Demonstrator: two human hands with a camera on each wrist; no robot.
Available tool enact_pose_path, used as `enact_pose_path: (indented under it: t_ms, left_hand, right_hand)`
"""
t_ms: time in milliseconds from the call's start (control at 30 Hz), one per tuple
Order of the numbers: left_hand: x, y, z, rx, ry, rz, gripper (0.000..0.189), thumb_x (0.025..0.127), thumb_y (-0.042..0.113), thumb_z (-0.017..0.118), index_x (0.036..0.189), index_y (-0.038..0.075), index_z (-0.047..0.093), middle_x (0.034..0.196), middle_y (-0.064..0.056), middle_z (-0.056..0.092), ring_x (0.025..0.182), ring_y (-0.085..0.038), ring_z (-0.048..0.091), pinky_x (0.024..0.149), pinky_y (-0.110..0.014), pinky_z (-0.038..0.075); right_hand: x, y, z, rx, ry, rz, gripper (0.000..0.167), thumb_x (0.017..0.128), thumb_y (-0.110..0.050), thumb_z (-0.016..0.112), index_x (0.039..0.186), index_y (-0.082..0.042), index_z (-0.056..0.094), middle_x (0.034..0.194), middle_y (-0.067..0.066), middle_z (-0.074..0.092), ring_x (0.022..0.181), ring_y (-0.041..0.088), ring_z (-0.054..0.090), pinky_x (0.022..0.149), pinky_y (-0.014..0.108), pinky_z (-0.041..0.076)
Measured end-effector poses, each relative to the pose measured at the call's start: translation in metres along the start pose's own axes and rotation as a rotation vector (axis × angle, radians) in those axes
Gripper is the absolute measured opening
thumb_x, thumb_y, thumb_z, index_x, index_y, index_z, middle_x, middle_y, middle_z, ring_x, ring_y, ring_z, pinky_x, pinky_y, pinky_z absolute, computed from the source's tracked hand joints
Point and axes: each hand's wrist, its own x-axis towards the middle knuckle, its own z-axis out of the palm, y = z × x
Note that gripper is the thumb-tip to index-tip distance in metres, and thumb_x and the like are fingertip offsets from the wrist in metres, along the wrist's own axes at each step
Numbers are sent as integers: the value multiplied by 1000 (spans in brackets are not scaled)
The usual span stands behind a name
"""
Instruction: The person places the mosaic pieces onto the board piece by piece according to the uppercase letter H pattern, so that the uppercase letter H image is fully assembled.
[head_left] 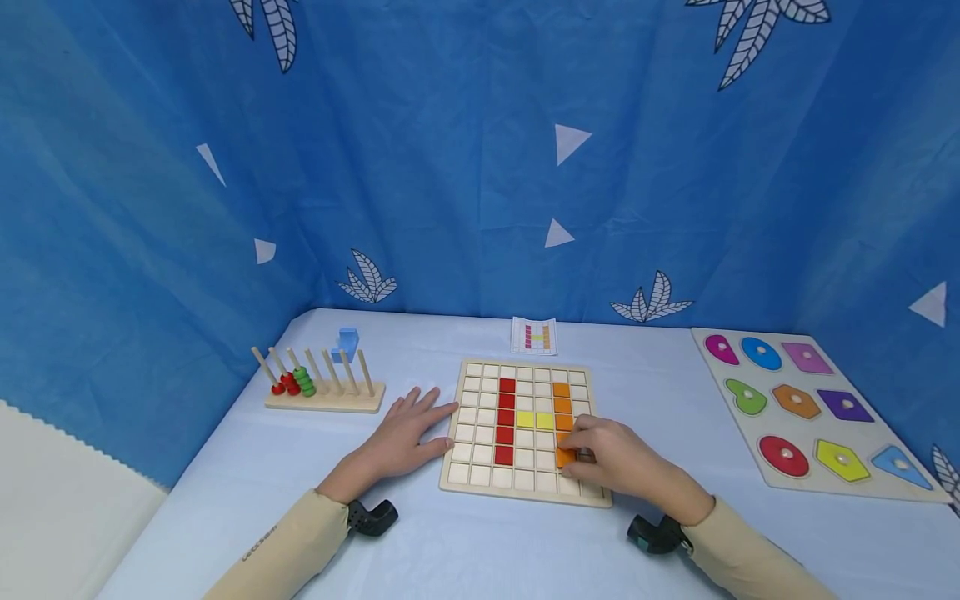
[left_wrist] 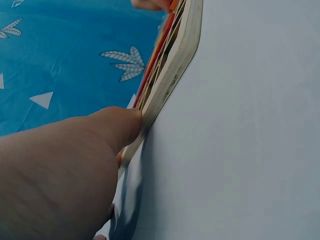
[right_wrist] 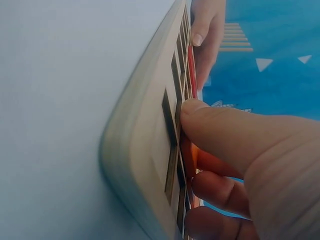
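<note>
A wooden grid board [head_left: 525, 492] lies flat in front of me with white squares. A column of red tiles [head_left: 506, 417] stands left of its middle. Two yellow tiles [head_left: 535, 420] bridge from there toward a column of orange tiles [head_left: 562, 404]. My right hand [head_left: 611, 454] pinches the orange tile [head_left: 566, 457] at the near end of that column, thumb on the near side; its fingers partly cover the tile. With fingers spread, my left hand [head_left: 405, 437] rests at the board's left edge, its thumb [left_wrist: 122, 125] against the rim.
Behind the board lies a small pattern card [head_left: 534, 337] with a similar coloured layout. A peg stand [head_left: 326, 401] with red and green beads is at the left, a blue object [head_left: 347, 343] behind it. A shape puzzle board [head_left: 810, 417] lies at the right.
</note>
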Motion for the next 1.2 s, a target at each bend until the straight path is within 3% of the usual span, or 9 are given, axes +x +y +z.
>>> enact_pose_path:
  t_ms: [700, 1200]
  left_hand:
    - [1, -1, 0, 11, -2, 2, 59, 99, 41, 63, 152, 20, 50, 167, -19, 30, 157, -48, 15, 124, -68, 13]
    - [1, -2, 2, 12, 5, -2, 59, 98, 43, 63, 152, 23, 50, 167, -17, 31, 157, -47, 15, 125, -67, 13]
  right_hand:
    - [-1, 3, -4, 7, -20, 4, 25, 83, -24, 86, 105, -11, 82, 85, -7, 65, 70, 1, 46, 60, 14, 43]
    - [-1, 0, -5, -38, -26, -56, 23, 83, -22, 85, 103, -10, 83, 78, -9, 61, 64, -3, 39, 56, 13, 38]
